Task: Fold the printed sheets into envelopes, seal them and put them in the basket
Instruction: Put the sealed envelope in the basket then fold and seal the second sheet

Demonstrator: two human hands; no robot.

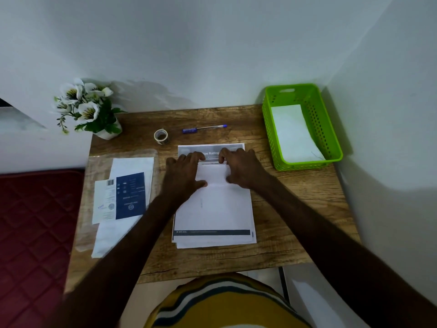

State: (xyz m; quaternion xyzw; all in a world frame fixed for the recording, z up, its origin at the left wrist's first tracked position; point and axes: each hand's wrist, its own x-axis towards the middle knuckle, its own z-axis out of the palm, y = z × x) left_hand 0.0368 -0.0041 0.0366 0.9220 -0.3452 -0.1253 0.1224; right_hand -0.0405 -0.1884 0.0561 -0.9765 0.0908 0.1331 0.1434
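A stack of printed sheets (214, 214) lies in the middle of the wooden table (283, 209). The top sheet is folded upward, its white back showing, with the fold edge just below the grey header. My left hand (183, 172) and my right hand (243, 168) rest on this folded part, fingertips bent at its far edge and thumbs on the white paper. A green basket (331, 138) at the back right holds a white envelope (295, 133). Blank envelopes (132, 169) lie at the left under a dark blue printed card (130, 195).
A roll of tape (161, 136) and a blue pen (204, 129) lie behind the sheets. A pot of white flowers (87, 110) stands at the back left corner. Walls close the back and right. A red mattress (35, 233) lies left of the table.
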